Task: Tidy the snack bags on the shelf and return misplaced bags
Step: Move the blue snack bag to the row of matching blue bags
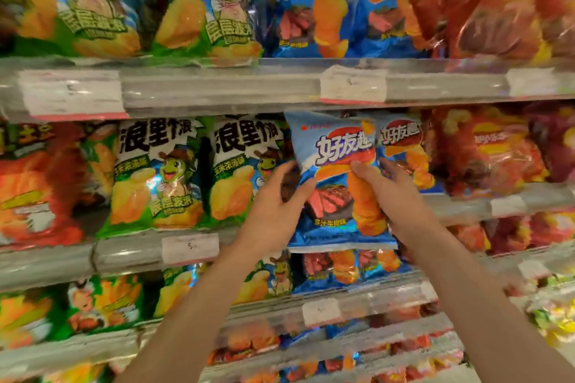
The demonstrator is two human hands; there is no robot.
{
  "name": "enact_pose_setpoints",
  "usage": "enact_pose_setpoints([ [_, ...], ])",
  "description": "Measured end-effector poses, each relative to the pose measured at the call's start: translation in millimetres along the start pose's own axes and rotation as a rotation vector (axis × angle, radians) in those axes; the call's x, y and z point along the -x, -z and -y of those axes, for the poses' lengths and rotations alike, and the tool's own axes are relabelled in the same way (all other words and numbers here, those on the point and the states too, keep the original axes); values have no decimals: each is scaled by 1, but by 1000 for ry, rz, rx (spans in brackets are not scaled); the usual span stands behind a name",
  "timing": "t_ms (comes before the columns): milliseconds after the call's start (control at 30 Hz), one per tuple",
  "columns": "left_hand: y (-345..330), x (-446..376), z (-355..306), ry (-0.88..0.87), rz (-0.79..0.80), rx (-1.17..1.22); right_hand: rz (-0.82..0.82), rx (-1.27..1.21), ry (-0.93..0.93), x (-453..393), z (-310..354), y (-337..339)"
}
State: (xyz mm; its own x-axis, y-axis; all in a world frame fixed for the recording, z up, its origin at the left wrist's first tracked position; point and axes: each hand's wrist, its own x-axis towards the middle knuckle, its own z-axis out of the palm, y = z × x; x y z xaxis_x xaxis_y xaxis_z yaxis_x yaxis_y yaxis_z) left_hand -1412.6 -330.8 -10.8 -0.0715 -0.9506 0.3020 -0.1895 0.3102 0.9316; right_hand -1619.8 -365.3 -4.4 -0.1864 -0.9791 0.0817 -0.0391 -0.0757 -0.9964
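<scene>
Two bare arms reach up from the bottom, and the left hand [277, 202] and right hand [395, 193] both squeeze the sides of one shiny blue crinkly snack bag [334, 183] in front of the middle shelf [130, 253]. One more blue bag [401, 149] stands just behind it, and two green-and-white bags [155, 174] stand to its left. I think the held bag should slide in straight, standing up, right in front of its blue twin.

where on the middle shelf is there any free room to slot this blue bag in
The only gap is a dark slot behind the left hand, between the green bag and the blue bag held by both hands, right hand. The rest of the shelf is packed, including the blue row beside it.
</scene>
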Motion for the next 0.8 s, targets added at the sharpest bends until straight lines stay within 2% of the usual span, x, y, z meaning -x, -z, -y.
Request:
enact_pose_setpoints([
  [167,8,-1,-3,-70,-314,-285,175,-14,2,-54,8,8],
  [300,30,-5,8,-170,-476,-642,191,-60,8,-78,15,3],
  [367,36,-14,16,-136,-488,-807,190,-58,50,-85,15,-3],
  [500,32,-28,29,-92,-499,-967,100,100,186,-77,12,-16],
  [667,28,-32,32,-29,-467,-980,10,303,326,-69,-5,-20],
  [800,24,-37,32,33,-453,-1010,20,467,425,-51,-17,-26],
])
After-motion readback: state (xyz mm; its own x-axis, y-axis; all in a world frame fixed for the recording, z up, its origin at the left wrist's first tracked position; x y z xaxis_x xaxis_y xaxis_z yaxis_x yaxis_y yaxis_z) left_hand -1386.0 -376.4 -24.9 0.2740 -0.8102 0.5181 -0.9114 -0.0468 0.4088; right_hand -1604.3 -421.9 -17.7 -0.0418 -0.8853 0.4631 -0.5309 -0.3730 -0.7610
